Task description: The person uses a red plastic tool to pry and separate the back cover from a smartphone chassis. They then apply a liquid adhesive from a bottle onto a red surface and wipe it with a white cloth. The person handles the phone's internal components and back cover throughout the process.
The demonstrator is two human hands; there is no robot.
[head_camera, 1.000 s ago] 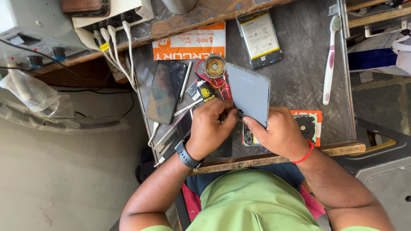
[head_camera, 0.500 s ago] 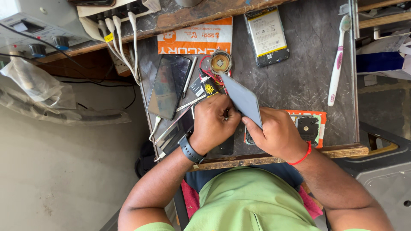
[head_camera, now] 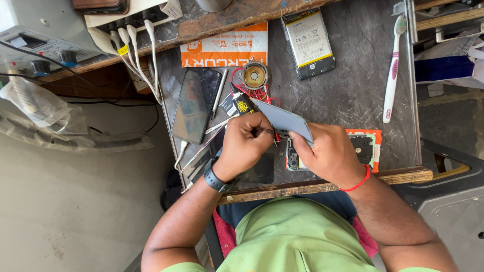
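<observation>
My right hand point(head_camera: 330, 153) grips a grey phone back cover point(head_camera: 282, 121), held tilted over an opened phone point(head_camera: 292, 158) that lies on the dark worktop point(head_camera: 353, 90). My left hand point(head_camera: 247, 143), with a black watch on its wrist, is closed around a small thin tool whose tip sits at the cover's lower edge. The tool itself is mostly hidden by the fingers.
A dark phone point(head_camera: 194, 105) and tweezers point(head_camera: 219, 93) lie to the left. A small round speaker point(head_camera: 254, 75) with red wires sits behind the hands. Further back rests an opened phone showing its battery point(head_camera: 308, 43). A toothbrush point(head_camera: 392, 68) lies at right, an orange packet point(head_camera: 227, 48) and white plugs point(head_camera: 133, 38) at back.
The view has shifted slightly. Both hands stay on the back cover and tool with only small movements at the cover's edge.
</observation>
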